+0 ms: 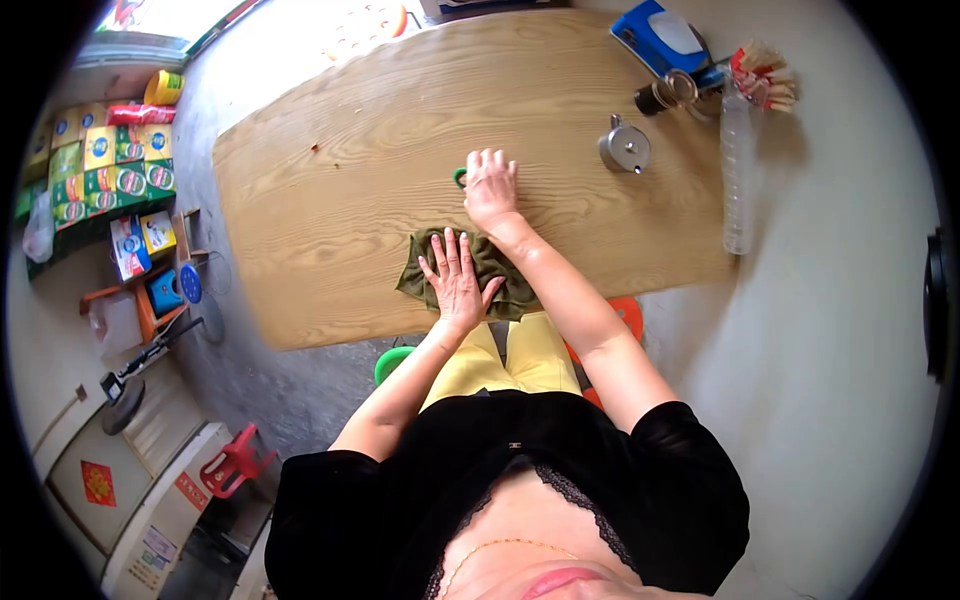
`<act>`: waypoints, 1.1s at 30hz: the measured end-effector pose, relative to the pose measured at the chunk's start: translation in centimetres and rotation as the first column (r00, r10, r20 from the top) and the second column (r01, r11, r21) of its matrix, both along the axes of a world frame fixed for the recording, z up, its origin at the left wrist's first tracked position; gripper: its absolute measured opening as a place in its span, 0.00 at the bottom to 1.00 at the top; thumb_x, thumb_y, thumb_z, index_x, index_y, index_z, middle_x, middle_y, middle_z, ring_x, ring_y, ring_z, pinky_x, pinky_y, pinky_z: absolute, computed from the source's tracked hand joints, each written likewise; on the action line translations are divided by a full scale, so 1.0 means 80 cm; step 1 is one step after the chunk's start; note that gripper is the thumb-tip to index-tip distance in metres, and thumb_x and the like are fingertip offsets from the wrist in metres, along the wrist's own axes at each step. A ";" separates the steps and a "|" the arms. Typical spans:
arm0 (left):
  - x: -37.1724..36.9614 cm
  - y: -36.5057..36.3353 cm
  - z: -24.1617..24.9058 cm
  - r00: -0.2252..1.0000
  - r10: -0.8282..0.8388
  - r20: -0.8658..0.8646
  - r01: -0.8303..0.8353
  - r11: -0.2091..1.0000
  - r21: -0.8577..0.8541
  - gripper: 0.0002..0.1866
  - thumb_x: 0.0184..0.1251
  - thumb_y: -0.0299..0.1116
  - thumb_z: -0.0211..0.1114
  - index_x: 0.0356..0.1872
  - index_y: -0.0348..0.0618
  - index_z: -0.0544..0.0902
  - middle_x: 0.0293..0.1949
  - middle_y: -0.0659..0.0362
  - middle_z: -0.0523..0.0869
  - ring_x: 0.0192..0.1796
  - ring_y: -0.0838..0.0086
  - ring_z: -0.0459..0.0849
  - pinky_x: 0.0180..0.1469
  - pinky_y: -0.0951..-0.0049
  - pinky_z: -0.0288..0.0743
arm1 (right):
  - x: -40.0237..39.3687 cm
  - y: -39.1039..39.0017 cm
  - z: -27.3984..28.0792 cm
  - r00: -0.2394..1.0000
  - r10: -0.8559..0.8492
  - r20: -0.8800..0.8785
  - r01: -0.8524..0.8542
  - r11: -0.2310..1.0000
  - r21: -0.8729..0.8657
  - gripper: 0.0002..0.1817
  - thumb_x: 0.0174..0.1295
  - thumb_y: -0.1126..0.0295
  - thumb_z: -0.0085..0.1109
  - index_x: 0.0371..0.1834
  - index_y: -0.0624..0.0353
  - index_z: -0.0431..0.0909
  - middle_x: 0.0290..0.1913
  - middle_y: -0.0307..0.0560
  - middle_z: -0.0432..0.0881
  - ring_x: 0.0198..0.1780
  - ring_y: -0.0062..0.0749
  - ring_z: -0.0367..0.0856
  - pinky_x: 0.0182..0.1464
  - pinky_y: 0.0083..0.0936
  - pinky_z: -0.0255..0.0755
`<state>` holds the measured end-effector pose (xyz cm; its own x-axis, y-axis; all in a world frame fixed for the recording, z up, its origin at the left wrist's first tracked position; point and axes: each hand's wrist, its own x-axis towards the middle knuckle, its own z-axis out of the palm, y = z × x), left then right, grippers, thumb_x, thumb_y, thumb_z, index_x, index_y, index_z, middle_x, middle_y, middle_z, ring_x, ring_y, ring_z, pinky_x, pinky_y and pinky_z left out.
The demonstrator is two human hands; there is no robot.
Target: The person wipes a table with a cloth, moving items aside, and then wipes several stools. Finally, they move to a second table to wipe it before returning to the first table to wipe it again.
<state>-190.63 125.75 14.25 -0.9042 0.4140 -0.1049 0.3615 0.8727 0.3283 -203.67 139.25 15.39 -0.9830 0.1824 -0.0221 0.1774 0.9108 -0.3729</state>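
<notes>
My left hand (456, 281) lies flat, fingers spread, on a dark green cloth (505, 290) near the front edge of the wooden table (330, 190). My right hand (491, 184) rests further out on the table, covering a small green object (460, 177) of which only an edge shows at its left side. I cannot tell whether the right hand grips it or only lies on it.
A small metal teapot (624, 147) stands right of my hands. Along the right edge are a clear plastic bottle (738, 170), a blue tissue box (660, 36), a jar (662, 95) and a bundle of sticks (765, 75). Green and orange stools sit under the table. Boxed goods (105, 165) are stacked left.
</notes>
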 end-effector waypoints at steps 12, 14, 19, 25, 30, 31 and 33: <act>-0.155 0.215 0.000 0.984 -0.083 -0.155 0.101 0.989 0.111 0.60 0.54 0.74 0.60 0.73 0.28 0.58 0.78 0.36 0.48 0.80 0.40 0.38 0.73 0.29 0.28 | 0.276 0.192 0.039 0.740 -0.673 0.007 0.577 0.629 -0.521 0.10 0.68 0.74 0.60 0.50 0.62 0.75 0.34 0.48 0.83 0.35 0.34 0.81 0.39 0.32 0.75; -0.138 0.237 0.004 0.960 -0.235 -0.153 0.259 0.952 0.164 0.58 0.54 0.72 0.62 0.73 0.31 0.60 0.78 0.40 0.51 0.80 0.43 0.42 0.73 0.29 0.31 | 0.301 0.219 0.042 0.705 -0.710 -0.002 0.629 0.625 -0.463 0.10 0.70 0.75 0.56 0.52 0.63 0.76 0.34 0.48 0.82 0.35 0.32 0.80 0.41 0.30 0.75; -0.058 0.220 0.021 0.840 -0.541 -0.042 0.539 0.825 0.168 0.50 0.54 0.58 0.71 0.75 0.42 0.63 0.79 0.49 0.55 0.81 0.52 0.48 0.76 0.36 0.38 | 0.252 0.269 0.011 0.676 -0.720 -0.157 0.565 0.642 -0.518 0.11 0.70 0.78 0.52 0.53 0.64 0.78 0.39 0.52 0.84 0.39 0.38 0.83 0.45 0.30 0.76; -0.079 0.130 0.032 0.883 -0.468 0.037 0.461 0.879 0.121 0.51 0.49 0.57 0.75 0.75 0.50 0.64 0.79 0.57 0.57 0.81 0.60 0.50 0.77 0.39 0.37 | 0.150 0.259 0.042 0.697 -0.709 -0.106 0.572 0.639 -0.515 0.17 0.74 0.59 0.50 0.51 0.62 0.77 0.38 0.55 0.85 0.44 0.46 0.85 0.46 0.40 0.76; -0.099 0.083 0.031 0.920 -0.390 0.048 0.391 0.920 -0.008 0.54 0.50 0.60 0.73 0.77 0.50 0.60 0.80 0.57 0.52 0.82 0.59 0.46 0.76 0.35 0.34 | 0.075 0.240 0.077 0.887 -0.461 -0.027 0.458 0.885 -0.079 0.40 0.62 0.49 0.66 0.73 0.49 0.59 0.58 0.62 0.73 0.41 0.53 0.86 0.43 0.44 0.80; -0.098 0.085 0.033 0.917 -0.393 0.064 0.396 0.918 -0.035 0.54 0.51 0.62 0.72 0.77 0.49 0.59 0.80 0.55 0.51 0.82 0.57 0.45 0.75 0.33 0.33 | 0.063 0.242 0.077 0.893 -0.414 0.176 0.419 0.908 0.008 0.44 0.59 0.50 0.69 0.75 0.46 0.55 0.61 0.62 0.70 0.41 0.54 0.85 0.44 0.46 0.81; -0.086 0.093 0.034 0.930 -0.363 0.053 0.363 0.932 0.022 0.56 0.50 0.62 0.73 0.77 0.48 0.58 0.80 0.52 0.50 0.82 0.53 0.42 0.75 0.33 0.32 | 0.065 0.247 0.061 0.892 -0.429 0.144 0.430 0.902 0.026 0.45 0.54 0.54 0.73 0.74 0.43 0.58 0.60 0.60 0.70 0.43 0.55 0.85 0.44 0.47 0.82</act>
<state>-197.52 133.18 17.00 -0.6848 0.7144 -0.1437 0.6337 0.6812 0.3666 -198.46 158.99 20.28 -0.7947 0.5858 -0.1589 0.6028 0.7311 -0.3196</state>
